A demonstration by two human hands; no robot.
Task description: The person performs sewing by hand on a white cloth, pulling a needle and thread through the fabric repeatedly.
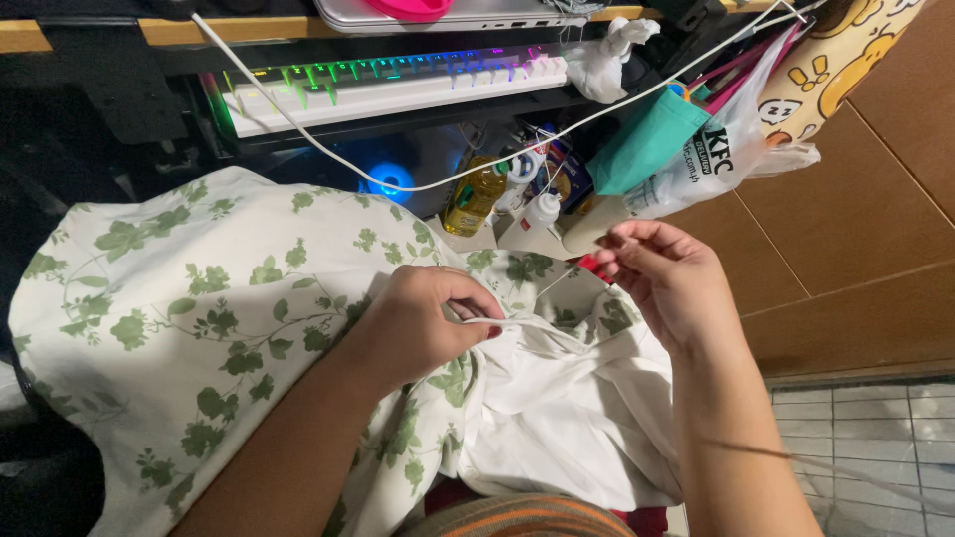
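A white fabric with a green leaf print (199, 308) lies spread over my lap, its plain white underside turned up at the right. My left hand (423, 323) pinches a folded edge of the fabric near the middle. My right hand (667, 283) is raised a little to the right, its fingertips pinched on a thin white thread (552, 285) that runs down to the fabric edge by my left hand. Any needle is too small to make out.
A keyboard with rainbow backlight (398, 85) sits on a tray under the desk edge, crossed by a white cable (398, 184). Below it stand a yellow oil bottle (473, 199) and small white bottles (537, 212). A plastic bag (716, 149) and teal cloth (647, 139) hang at right beside a wooden panel.
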